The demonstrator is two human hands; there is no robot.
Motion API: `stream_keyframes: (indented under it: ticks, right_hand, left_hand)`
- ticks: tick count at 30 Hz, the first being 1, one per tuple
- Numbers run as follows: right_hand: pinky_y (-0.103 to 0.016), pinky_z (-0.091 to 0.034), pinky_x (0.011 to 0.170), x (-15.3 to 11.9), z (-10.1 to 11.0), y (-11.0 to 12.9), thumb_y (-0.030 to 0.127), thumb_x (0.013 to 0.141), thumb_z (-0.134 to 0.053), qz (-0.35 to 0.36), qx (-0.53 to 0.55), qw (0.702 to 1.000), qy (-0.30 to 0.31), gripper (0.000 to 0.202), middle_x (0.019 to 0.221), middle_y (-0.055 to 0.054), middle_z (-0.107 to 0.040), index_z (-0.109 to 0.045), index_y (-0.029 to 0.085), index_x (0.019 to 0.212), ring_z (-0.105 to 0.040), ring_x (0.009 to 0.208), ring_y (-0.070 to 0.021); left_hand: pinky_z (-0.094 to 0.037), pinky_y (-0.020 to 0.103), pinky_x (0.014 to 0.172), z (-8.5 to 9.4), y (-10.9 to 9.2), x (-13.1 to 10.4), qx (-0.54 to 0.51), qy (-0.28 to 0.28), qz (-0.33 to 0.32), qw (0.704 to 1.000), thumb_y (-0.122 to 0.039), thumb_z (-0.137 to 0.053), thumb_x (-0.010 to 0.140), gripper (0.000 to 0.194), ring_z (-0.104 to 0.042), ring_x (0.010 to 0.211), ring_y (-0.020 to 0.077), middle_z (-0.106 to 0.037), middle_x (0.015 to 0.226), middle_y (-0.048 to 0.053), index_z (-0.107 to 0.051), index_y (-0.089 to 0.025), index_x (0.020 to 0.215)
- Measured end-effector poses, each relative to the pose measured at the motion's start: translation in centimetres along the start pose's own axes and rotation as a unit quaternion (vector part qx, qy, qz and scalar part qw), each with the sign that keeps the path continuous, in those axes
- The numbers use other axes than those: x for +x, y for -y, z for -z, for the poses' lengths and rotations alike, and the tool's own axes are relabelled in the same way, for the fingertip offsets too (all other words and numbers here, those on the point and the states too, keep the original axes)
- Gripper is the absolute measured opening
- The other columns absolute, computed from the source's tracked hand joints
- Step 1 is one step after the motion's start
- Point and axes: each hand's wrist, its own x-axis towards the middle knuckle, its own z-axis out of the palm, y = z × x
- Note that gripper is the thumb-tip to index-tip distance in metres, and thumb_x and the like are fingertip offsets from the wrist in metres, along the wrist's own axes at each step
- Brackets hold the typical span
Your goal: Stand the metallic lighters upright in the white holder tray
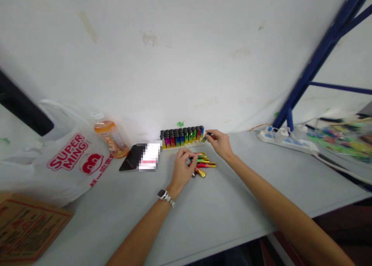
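Rows of shiny multicoloured lighters [181,139] with black tops stand upright in a pale tray against the wall. My right hand [220,142] is at the right end of these rows, thumb and fingers pinched on a lighter [205,138] that is tilted and partly covered. In front of the tray, several loose lighters [207,165] lie on their sides in a small pile. My left hand [183,166] is over the left end of this pile, its fingers curled around a lighter end that is mostly hidden.
Left of the tray are a phone [130,158], an orange drink bottle [112,137], a white plastic bag [66,169] and a cardboard box [31,227]. To the right lie a white power strip [287,141] and a blue metal frame [308,70]. The grey table's front edge [226,246] is near me.
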Motion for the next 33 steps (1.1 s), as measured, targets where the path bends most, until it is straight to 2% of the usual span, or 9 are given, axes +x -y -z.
stream_keyframes:
  ticks: [5,11,14,17,19,22,25,29,33]
  right_hand:
    - [-0.032,-0.053,0.077,3.1,-0.5,-2.3,0.027,0.089,-0.056,0.04,-0.095,0.994,0.046,0.027,0.097,-0.01,-0.074,-0.074,0.017,0.107,-0.067,0.076,-0.018]
    - [-0.033,-0.052,0.078,4.3,-1.6,-3.2,0.022,0.087,-0.06,0.036,-0.129,0.985,0.106,0.023,0.095,-0.008,-0.074,-0.071,0.018,0.107,-0.066,0.073,-0.0173]
    - [-0.029,-0.05,0.071,4.2,-1.7,-3.5,0.022,0.083,-0.064,0.008,-0.099,0.99,0.096,0.026,0.085,-0.004,-0.073,-0.064,0.018,0.109,-0.064,0.068,-0.0152]
    - [-0.027,-0.048,0.066,4.0,-1.8,-3.8,0.024,0.082,-0.066,-0.007,-0.089,0.994,0.069,0.018,0.075,0.0,-0.067,-0.063,0.017,0.098,-0.061,0.064,-0.0143]
    - [-0.027,-0.048,0.067,3.8,-1.8,-4.0,0.027,0.084,-0.064,0.005,-0.092,0.994,0.051,0.013,0.078,-0.002,-0.064,-0.064,0.017,0.092,-0.06,0.063,-0.0135]
    - [-0.028,-0.049,0.072,3.4,-2.0,-4.1,0.03,0.087,-0.06,0.038,-0.109,0.993,0.026,0.016,0.094,-0.006,-0.06,-0.067,0.015,0.09,-0.058,0.066,-0.012]
    - [-0.03,-0.05,0.076,2.7,-2.3,-3.8,0.033,0.087,-0.061,0.049,-0.146,0.987,0.037,0.028,0.099,-0.007,-0.055,-0.069,0.015,0.106,-0.055,0.067,-0.0126]
    - [-0.032,-0.049,0.082,1.4,-2.5,-3.1,0.04,0.09,-0.058,0.034,-0.201,0.977,0.057,0.05,0.101,-0.009,-0.053,-0.058,0.016,0.134,-0.058,0.079,-0.0186]
    - [-0.033,-0.049,0.081,0.2,-2.2,-2.1,0.039,0.092,-0.053,0.012,-0.239,0.969,0.068,0.054,0.107,-0.011,-0.053,-0.048,0.02,0.143,-0.06,0.088,-0.0222]
  left_hand:
    - [-0.046,0.037,0.092,-0.6,0.4,-0.3,0.03,0.021,-0.02,0.999,-0.025,-0.058,0.09,0.013,-0.056,0.097,0.0195,-0.059,0.097,0.005,-0.067,-0.019,0.083]
    - [-0.046,0.037,0.092,-0.7,0.6,-0.4,0.033,0.033,-0.025,0.999,-0.025,-0.058,0.09,0.012,-0.056,0.099,0.0199,-0.058,0.098,0.006,-0.067,-0.02,0.083]
    - [-0.046,0.037,0.092,-0.7,0.7,-0.4,0.032,0.033,-0.026,0.999,-0.025,-0.058,0.089,0.012,-0.056,0.099,0.0198,-0.059,0.098,0.006,-0.067,-0.02,0.084]
    - [-0.046,0.037,0.093,-0.8,0.7,-0.4,0.034,0.037,-0.025,0.998,-0.024,-0.058,0.089,0.012,-0.056,0.099,0.0198,-0.059,0.098,0.006,-0.067,-0.02,0.084]
    - [-0.046,0.037,0.093,-0.8,0.7,-0.4,0.035,0.037,-0.025,0.998,-0.024,-0.058,0.089,0.012,-0.056,0.099,0.0199,-0.059,0.099,0.006,-0.067,-0.02,0.084]
    - [-0.046,0.037,0.093,-0.8,0.7,-0.4,0.037,0.036,-0.028,0.998,-0.025,-0.058,0.089,0.013,-0.056,0.099,0.0199,-0.059,0.099,0.006,-0.067,-0.02,0.083]
    - [-0.045,0.037,0.093,-0.8,0.7,-0.5,0.044,0.033,-0.032,0.998,-0.026,-0.057,0.09,0.014,-0.055,0.1,0.0201,-0.059,0.098,0.005,-0.067,-0.02,0.083]
    - [-0.045,0.038,0.093,-0.8,0.8,-0.4,0.052,0.027,-0.026,0.998,-0.025,-0.057,0.089,0.013,-0.056,0.098,0.0203,-0.059,0.097,0.005,-0.067,-0.02,0.081]
    - [-0.046,0.038,0.091,-0.5,1.1,-0.1,0.05,-0.012,-0.003,0.999,-0.021,-0.057,0.087,0.011,-0.057,0.095,0.0203,-0.06,0.093,0.005,-0.066,-0.02,0.081]
